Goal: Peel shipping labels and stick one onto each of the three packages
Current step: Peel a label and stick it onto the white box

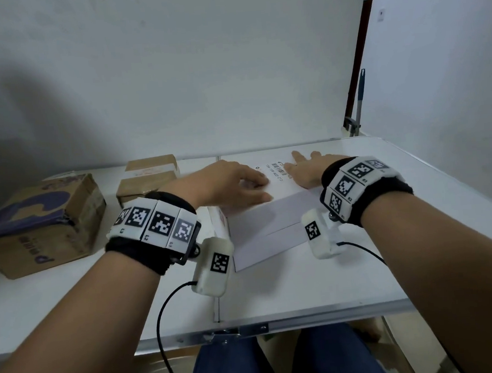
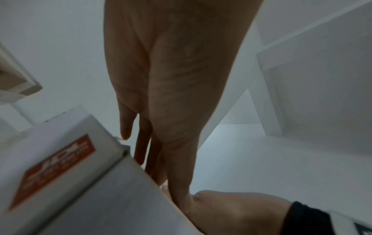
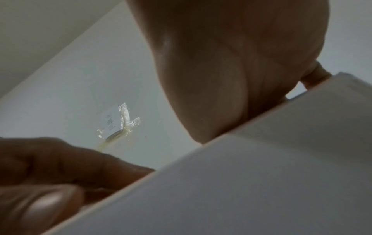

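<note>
My left hand [image 1: 230, 184] lies palm down on the white box [image 1: 266, 228] at the middle of the surface [image 1: 347, 284], its grip loose, fingers straight and flat on the smooth lid, holding nothing. My right hand [image 1: 306, 172] lies flat at the box's 1 o'clock corner, fingers spread and straight, pressing the label [image 1: 275, 169]. The label is a thin white sheet with a barcode and black print, lying between my two hands on top of the box, toward its far edge. The box is a plain matte carton with sharp edges; in the left wrist view its left side carries an orange printed patch [image 2: 52, 171], blurred past reading.

At 9 o'clock from the box sits a large brown box [image 1: 42, 226] of creased corrugated card with dark blue print on top. At 11 o'clock, near the wall, stands a small brown box [image 1: 148, 177], squat and taped, with a pale slip on its lid.

The surface is smooth and white with a metal rim and a seam down its middle. In the right wrist view, a crumpled bit of clear tape [image 3: 118, 122] over a small paper slip shows beyond my palm; I cannot tell what it sticks to.
</note>
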Tool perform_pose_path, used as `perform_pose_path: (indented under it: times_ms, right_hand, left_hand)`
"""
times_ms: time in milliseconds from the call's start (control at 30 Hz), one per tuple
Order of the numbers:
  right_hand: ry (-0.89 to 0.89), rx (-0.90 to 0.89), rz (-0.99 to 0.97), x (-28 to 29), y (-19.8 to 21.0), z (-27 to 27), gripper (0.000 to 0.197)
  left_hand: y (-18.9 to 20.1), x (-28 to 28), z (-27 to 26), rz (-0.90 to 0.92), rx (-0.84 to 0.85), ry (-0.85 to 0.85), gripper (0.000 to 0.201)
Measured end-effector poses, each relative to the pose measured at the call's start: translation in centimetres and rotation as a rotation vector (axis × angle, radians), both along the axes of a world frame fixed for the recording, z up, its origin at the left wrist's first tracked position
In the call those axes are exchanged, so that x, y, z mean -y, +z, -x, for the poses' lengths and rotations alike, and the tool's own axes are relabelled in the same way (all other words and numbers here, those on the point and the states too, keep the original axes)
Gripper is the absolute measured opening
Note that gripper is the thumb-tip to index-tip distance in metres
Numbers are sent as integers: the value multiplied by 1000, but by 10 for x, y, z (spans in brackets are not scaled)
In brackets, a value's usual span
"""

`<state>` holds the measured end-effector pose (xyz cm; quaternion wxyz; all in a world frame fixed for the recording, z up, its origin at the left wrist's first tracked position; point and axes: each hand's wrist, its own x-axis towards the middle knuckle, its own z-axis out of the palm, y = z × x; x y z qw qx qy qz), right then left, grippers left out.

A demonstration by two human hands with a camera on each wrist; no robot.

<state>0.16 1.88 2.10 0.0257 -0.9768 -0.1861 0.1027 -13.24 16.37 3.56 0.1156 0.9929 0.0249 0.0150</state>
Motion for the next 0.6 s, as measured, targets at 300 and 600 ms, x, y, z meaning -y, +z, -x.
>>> perform_pose_path:
  times_ms: [300,600]
  right_hand:
    - [114,200,-250,9,8,6,55]
    - [366,-3,-81,-32,-3,38,56]
  left_hand:
    - [-3,-1,2,-160,-35,-85,68]
    - [-2,-7,25,-78,-10,-72,55]
